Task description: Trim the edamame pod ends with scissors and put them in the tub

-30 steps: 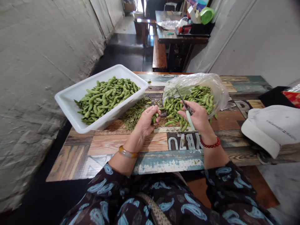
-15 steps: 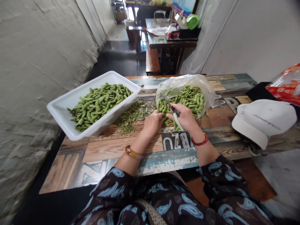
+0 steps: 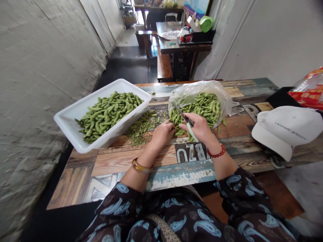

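My right hand (image 3: pixel 201 128) is wrapped round a pair of scissors (image 3: pixel 192 132) with pale green handles; the dark blades point up and to the left, over the pods. Close beside it on the left, my left hand (image 3: pixel 163 133) is closed, fingers curled at the near edge of the pod pile. Whatever lies in those fingers is hidden. Green soybean pods (image 3: pixel 208 107) spill from an open clear plastic bag (image 3: pixel 227 95) just beyond both hands. To the left, a white plastic tub (image 3: pixel 73 112) holds a heap of more pods (image 3: pixel 108 114).
Trimmed green scraps (image 3: pixel 138 129) lie on the patchwork wooden table (image 3: pixel 111 159) between tub and bag. A white cap (image 3: pixel 287 129) sits at the right, near a red and clear package (image 3: pixel 309 90). Farther back stands another table (image 3: pixel 164 28) with a bench (image 3: pixel 164 64).
My left hand has drawn back slightly to the left, away from the scissors. My right hand keeps its hold with little movement. The whole view has shifted a little.
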`<action>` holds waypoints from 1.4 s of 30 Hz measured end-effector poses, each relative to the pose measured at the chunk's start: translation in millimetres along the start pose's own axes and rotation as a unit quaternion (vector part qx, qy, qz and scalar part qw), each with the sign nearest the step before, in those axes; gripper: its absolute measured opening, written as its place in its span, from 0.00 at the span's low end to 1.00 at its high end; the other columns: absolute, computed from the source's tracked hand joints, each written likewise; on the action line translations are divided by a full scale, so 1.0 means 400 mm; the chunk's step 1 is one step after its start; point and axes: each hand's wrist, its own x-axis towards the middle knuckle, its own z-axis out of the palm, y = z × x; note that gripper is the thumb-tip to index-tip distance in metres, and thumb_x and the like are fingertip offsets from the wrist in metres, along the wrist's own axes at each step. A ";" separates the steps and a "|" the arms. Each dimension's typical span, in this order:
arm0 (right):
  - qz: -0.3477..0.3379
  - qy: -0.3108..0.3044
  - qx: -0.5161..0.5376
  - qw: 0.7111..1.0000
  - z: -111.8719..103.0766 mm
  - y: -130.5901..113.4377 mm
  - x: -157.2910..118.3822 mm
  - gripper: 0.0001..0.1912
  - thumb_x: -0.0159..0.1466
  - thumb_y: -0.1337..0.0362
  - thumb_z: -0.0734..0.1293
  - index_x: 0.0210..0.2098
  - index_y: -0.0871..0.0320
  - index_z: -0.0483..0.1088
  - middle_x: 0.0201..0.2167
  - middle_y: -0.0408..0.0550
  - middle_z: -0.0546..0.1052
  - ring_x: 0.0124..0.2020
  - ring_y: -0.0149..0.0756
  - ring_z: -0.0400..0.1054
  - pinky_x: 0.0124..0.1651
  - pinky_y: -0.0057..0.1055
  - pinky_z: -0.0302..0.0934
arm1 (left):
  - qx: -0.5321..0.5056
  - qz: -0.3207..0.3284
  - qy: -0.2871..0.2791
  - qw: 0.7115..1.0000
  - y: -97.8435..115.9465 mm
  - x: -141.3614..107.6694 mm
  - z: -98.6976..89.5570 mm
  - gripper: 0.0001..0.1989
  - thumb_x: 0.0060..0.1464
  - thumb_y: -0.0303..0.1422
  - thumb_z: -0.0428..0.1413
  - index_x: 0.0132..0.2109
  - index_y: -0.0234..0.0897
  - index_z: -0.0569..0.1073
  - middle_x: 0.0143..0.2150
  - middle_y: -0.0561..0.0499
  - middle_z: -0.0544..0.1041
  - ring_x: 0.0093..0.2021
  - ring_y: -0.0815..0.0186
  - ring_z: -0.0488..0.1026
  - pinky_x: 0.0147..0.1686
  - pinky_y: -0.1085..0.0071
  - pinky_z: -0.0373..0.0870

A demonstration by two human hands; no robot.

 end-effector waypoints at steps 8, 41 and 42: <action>-0.011 -0.001 -0.010 1.000 -0.009 -0.014 -0.004 0.21 0.61 0.55 0.71 0.51 0.58 0.73 0.37 0.51 0.79 0.39 0.43 0.74 0.46 0.40 0.69 | -0.388 -0.143 0.075 0.907 0.003 -0.018 -0.056 0.12 0.45 0.37 0.66 0.31 0.34 0.72 0.27 0.56 0.70 0.22 0.75 0.61 0.23 0.77 0.58; -0.088 -0.104 -0.020 0.990 0.008 -0.062 -0.023 0.24 0.63 0.58 0.71 0.57 0.55 0.68 0.44 0.53 0.74 0.40 0.42 0.71 0.44 0.39 0.69 | -0.458 -0.125 0.058 0.878 0.046 -0.044 -0.062 0.15 0.46 0.41 0.66 0.37 0.35 0.80 0.27 0.54 0.74 0.20 0.76 0.62 0.19 0.78 0.61; -0.088 -0.105 -0.020 0.990 0.007 -0.062 -0.023 0.24 0.63 0.58 0.71 0.57 0.55 0.68 0.44 0.53 0.74 0.40 0.42 0.70 0.44 0.39 0.69 | -0.461 -0.127 0.057 0.876 0.047 -0.044 -0.062 0.15 0.46 0.41 0.66 0.37 0.35 0.79 0.27 0.54 0.74 0.20 0.76 0.62 0.19 0.78 0.60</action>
